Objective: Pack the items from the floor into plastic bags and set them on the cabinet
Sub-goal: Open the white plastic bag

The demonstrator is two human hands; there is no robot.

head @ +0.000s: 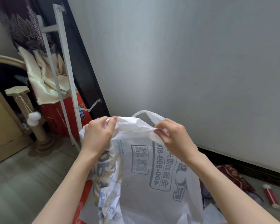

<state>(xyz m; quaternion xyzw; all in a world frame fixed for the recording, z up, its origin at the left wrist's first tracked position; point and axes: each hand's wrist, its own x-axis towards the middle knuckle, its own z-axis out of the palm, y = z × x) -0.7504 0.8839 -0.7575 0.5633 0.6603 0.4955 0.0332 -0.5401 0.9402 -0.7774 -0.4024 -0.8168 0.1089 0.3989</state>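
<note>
Left hand (98, 133) fingers curled tight, pinching a bunched corner of the white plastic bag (145, 175) at its top edge. Right hand (173, 136) same deal, thumb and fingertips closed on the other side of the bag's mouth, right under the loop handle (145, 113) that sticks up between both hands. Bag held up mid-air in front of the wall (192, 62), hanging down between the forearms, grey print and two QR codes showing through, reversed. Something with yellow and blue print inside, down the left side; can't tell what exactly.

Below and behind the bag, on the floor: a red bag (81, 206) peeking out at lower left, a dark red patterned packet (233, 177) near the baseboard at right, and a little red and white tube (271, 198) just beyond it. Off to the left, a cat scratching post (31, 113) with a white pompom, plus a white metal frame (61, 65) leaning by the curtain.
</note>
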